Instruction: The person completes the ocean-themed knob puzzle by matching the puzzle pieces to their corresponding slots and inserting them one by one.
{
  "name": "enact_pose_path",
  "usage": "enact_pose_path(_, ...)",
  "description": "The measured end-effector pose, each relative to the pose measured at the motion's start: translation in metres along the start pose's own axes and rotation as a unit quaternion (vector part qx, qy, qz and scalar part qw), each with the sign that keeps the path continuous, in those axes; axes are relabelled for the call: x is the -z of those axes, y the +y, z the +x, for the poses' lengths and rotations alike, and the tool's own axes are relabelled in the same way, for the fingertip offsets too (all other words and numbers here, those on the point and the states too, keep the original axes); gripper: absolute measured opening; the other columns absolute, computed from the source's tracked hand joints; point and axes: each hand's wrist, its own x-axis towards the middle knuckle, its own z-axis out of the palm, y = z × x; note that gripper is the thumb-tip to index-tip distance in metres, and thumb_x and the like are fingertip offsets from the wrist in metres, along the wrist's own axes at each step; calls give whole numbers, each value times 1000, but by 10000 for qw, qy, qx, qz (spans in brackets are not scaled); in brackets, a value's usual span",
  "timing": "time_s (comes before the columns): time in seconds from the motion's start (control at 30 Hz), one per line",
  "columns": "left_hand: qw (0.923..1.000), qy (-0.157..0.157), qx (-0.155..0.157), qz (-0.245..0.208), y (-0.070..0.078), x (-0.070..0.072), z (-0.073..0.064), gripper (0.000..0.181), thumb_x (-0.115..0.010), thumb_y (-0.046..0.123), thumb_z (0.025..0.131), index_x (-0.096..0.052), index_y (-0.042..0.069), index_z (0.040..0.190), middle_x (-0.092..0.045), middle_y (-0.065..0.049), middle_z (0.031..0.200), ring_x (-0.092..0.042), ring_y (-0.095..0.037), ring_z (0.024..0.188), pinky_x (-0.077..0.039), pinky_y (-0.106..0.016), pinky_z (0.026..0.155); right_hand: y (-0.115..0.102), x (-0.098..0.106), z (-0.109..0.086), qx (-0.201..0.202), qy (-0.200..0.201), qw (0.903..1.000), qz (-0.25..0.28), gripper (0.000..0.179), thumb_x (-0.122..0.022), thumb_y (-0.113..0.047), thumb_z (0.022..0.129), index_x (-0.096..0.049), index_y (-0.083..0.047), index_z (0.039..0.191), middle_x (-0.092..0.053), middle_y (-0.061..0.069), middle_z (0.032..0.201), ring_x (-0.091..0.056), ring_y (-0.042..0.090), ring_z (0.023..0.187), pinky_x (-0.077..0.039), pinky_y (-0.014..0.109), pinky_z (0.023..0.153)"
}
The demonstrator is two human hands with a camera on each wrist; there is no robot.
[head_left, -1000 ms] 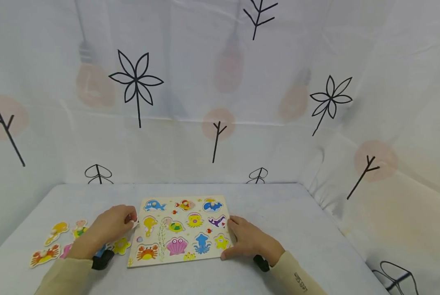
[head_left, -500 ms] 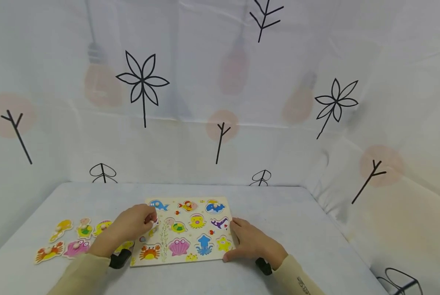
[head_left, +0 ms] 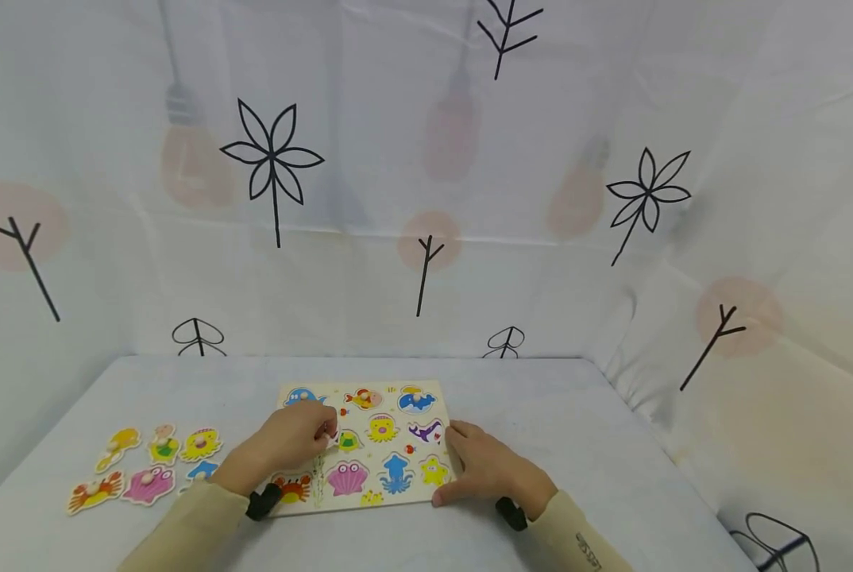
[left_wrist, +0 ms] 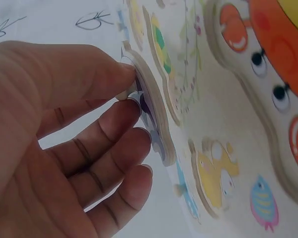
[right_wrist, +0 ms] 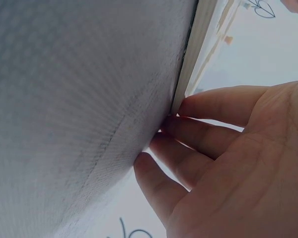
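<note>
My left hand point(head_left: 287, 437) is over the left-middle of a cream wooden sea-animal puzzle board point(head_left: 341, 502). Its thumb and forefinger pinch the knob of a thin puzzle piece point(left_wrist: 154, 114) with purple on its face. The piece is tilted on edge close to the board, beside the turtle recess point(head_left: 350, 441). The other fingers curl loosely behind it. My right hand point(head_left: 487, 465) rests at the board's right edge, its fingertips touching the edge and the thumb at the near corner. Knobbed pieces sit in the top row: a blue dolphin point(head_left: 303, 396), a fish point(head_left: 364, 399) and a whale point(head_left: 415, 400).
Loose knobbed pieces lie left of the board: a seahorse point(head_left: 117, 446), a turtle point(head_left: 164, 445), an octopus point(head_left: 201, 445), a crab point(head_left: 94, 492), a pink shell point(head_left: 148, 485) and a partly hidden blue piece point(head_left: 199, 473). A patterned white cloth point(head_left: 355, 302) hangs behind the table.
My left hand has moved right, from beside the board's left edge to over it, carrying the pinched piece. The right hand stays at the right edge.
</note>
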Motion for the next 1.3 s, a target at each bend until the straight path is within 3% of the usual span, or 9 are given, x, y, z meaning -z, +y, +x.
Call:
enact_pose_path(0.27,9992,-269,-302,-15,13,-9,15,12,-66,9,81,-59,18,80,-49,9,74,-46,-10,69,-39,-28,63,-2,3,-1,-5,-55,10000,29,118,-72,-76,54,-36,-11,147,-30,8,152,-30,29,138,-29,51,108)
enact_pose_path(0.53,9952,-244,-949,-19,28,-16,35,11,-64,7,83,-61,18,82,-53,10,76,-47,-8,68,-41,-26,63,-2,4,-2,103,-47,9999,-26,117,-71,-76,56,-37,-10,146,-30,9,152,-31,30,137,-29,50,108)
enact_pose_path(0.83,9940,-679,-805,-285,44,-19,59,6,-67,12,85,-64,17,86,-51,6,77,-47,-10,71,-40,-26,66,-2,6,-3,151,-40,9999,-32,117,-70,-77,56,-37,-9,146,-30,9,152,-30,30,137,-29,49,108)
enact_pose_path(1.07,9910,-990,-741,-516,49,-32,73,9,-66,13,86,-62,21,85,-51,9,77,-49,-9,75,-42,-24,67,-1,5,-1,191,2,9998,-100,117,-69,-78,55,-38,-11,145,-32,9,151,-31,29,137,-30,49,107)
enact_pose_path(1.3,9911,-1014,-766,-400,58,-44,85,10,-67,14,84,-61,22,83,-52,9,75,-49,-9,73,-40,-25,65,0,5,-2,316,67,9994,-133,117,-68,-78,56,-38,-9,146,-32,9,151,-32,29,137,-30,48,107)
